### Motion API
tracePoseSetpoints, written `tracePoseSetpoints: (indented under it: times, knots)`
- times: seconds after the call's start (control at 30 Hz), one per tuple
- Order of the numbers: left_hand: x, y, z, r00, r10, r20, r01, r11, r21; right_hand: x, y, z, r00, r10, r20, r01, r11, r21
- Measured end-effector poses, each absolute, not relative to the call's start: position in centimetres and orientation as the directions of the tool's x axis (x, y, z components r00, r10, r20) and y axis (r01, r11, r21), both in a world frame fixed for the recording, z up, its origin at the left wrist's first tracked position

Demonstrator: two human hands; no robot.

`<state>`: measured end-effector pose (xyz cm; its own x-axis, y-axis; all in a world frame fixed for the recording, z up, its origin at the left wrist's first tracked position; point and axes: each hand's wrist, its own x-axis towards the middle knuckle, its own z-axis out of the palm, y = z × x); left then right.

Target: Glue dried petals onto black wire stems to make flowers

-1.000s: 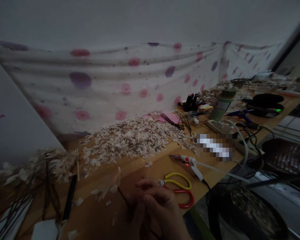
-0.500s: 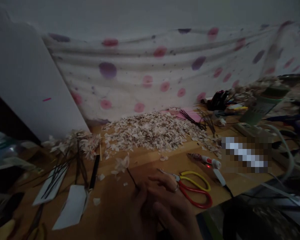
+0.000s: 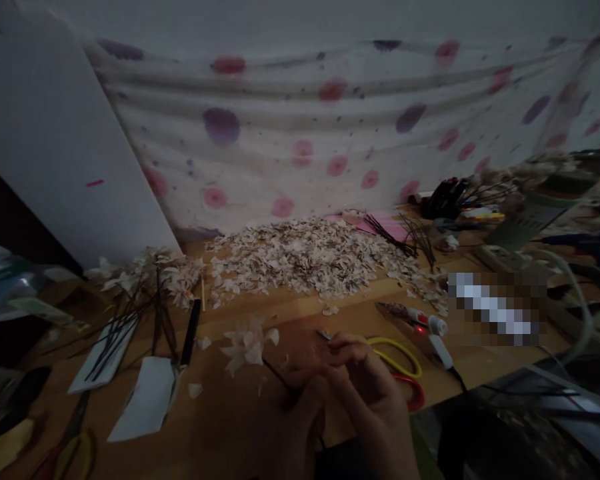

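My left hand is shut around a thin dark wire stem low in the view. A pale petal flower tops that stem, left of my hands. My right hand curls tightly beside the left, and the dim light hides whether it grips the stem. A small metal tip pokes out above my right fingers. Just beyond that hand lie yellow-and-red handled scissors, partly hidden by it.
A large heap of pale petals covers the wooden table. Left of my hands lie wire stems on a white card, white paper and a black tool. A red-and-white pen-like tool lies right.
The view has swung left and settled since the oldest frame. The flower now looks larger and fuller, and my hands have shifted slightly up the picture, with the scissors' blades now mostly hidden.
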<state>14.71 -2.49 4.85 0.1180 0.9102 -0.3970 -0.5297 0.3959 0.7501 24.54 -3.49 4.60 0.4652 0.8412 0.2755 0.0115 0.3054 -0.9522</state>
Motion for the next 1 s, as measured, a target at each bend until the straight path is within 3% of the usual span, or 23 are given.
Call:
tracePoseSetpoints:
  times: [0.23,0.4,0.53,0.63,0.73,0.87,0.93,1.0]
  knots:
    - [16.2,-2.6,6.3,-0.012,0.908,-0.419,-0.663,0.307,0.683,24.3,-3.5,4.5,0.455,0.781,0.427,0.201,0.377,-0.904]
    - [15.6,-1.8,5.5,0.046,0.886,-0.461,-0.705,0.355,0.614,24.3,-3.6,4.8,0.439,0.829,0.347,0.064,0.356,-0.932]
    - [14.7,-1.1,6.0,0.137,0.839,-0.527,-0.676,0.468,0.57,26.5,-3.9,5.1,0.529,0.793,0.302,0.149,0.264,-0.953]
    - [14.4,-1.1,5.9,0.241,0.833,-0.498,-0.561,0.538,0.629,28.7,-4.6,6.1,0.695,0.668,0.266,0.219,0.157,-0.963]
    - [14.3,-1.5,5.3,0.283,0.85,-0.444,-0.377,0.525,0.763,30.1,-5.5,7.5,0.8,0.554,0.229,0.194,0.123,-0.973]
    - [14.7,-2.2,5.5,0.327,0.911,-0.252,-0.25,0.341,0.906,30.1,-6.1,8.2,0.686,0.647,0.334,0.283,0.186,-0.941]
    - [15.0,-2.5,5.9,0.297,0.916,-0.269,-0.331,0.363,0.871,29.8,-5.9,7.8,0.606,0.699,0.379,0.343,0.2,-0.918]
    - [15.0,-2.8,6.2,0.268,0.864,-0.426,-0.416,0.503,0.758,29.7,-5.4,7.2,0.557,0.729,0.399,0.38,0.203,-0.902]
